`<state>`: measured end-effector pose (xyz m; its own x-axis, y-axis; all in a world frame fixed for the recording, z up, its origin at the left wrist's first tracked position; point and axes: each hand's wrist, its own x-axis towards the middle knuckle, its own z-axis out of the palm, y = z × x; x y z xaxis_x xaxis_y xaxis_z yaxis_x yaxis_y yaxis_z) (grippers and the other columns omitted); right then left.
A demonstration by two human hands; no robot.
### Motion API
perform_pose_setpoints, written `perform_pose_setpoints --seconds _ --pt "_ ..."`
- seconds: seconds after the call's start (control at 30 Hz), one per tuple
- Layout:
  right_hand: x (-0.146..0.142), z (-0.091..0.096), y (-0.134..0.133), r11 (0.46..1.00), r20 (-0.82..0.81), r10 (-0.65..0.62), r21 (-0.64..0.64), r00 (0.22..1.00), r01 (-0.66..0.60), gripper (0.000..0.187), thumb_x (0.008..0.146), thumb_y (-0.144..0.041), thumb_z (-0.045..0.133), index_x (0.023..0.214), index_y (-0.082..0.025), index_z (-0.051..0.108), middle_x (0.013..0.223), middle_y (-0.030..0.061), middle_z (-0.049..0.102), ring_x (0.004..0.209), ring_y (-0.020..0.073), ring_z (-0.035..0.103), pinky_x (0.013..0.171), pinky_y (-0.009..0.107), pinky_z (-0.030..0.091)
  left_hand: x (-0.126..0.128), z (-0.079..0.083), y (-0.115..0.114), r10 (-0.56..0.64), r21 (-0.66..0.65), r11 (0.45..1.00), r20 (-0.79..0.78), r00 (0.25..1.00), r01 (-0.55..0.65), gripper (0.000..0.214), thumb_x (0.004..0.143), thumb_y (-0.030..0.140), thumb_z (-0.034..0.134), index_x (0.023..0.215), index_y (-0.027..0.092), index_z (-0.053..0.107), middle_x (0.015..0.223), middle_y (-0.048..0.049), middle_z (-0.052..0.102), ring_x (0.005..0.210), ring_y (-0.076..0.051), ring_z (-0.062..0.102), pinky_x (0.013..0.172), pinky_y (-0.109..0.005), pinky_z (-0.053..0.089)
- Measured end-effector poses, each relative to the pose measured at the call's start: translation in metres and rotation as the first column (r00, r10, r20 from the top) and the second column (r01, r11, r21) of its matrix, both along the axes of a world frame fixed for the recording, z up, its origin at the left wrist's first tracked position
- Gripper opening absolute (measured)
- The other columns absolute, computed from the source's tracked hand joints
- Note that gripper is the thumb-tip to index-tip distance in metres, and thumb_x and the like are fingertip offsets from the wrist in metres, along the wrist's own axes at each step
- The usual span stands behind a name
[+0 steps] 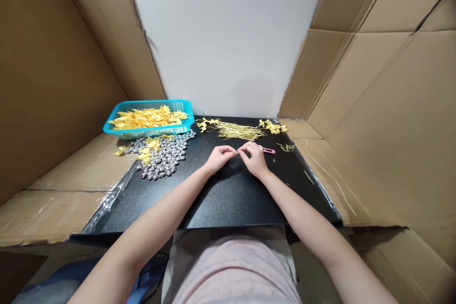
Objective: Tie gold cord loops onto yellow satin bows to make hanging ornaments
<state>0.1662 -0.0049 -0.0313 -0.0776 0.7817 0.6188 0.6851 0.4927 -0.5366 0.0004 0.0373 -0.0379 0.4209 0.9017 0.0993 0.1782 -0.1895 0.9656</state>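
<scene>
Head view, the only one: left hand [223, 156] and right hand [252, 156] sit over the middle of the black table [228, 204], fingertips brought together or very nearly so. Thumb and fingers bend inward on each side; whether anything is pinched there is too small to tell. Key relation, as judged: the gold strips [238, 131] lie on the far side of both hands, roughly centred on the gap between them. Long axis of the pile runs left to right, across the line of reach, most strips lying nearly parallel. Right hand is the nearer: its raised knuckles come close to the pile's near right edge, while the left hand sits a little farther off. Pink cutter [269, 150] lies just right of the right hand, partly hidden by it, long axis also roughly left to right; contact with the hand cannot be told. Yellow bows flank the strips, one cluster at the far left end [204, 126], one at the far right [273, 127]. Silver beads [162, 164] spread left of the left hand, well apart from it. Blue basket [142, 131] of yellow pieces [149, 118] stands at far left, beyond the beads.
</scene>
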Motion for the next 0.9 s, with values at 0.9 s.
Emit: perform_pose_setpoints --seconds 0.9 --pt "-0.0045 -0.0007 -0.0053 0.995 -0.06 -0.093 0.02 0.994 0.094 0.01 0.08 -0.022 0.067 0.076 -0.026 0.076 0.076 0.002 0.065 0.078 0.0207 0.056 0.081 0.04 0.037 0.0004 -0.0029 0.0005 0.08 -0.035 0.996 0.055 0.995 -0.078 0.027 0.092 0.032 0.06 0.111 0.013 0.062 0.109 -0.007 0.065 0.092 -0.02 0.065 0.078 -0.038 0.057"
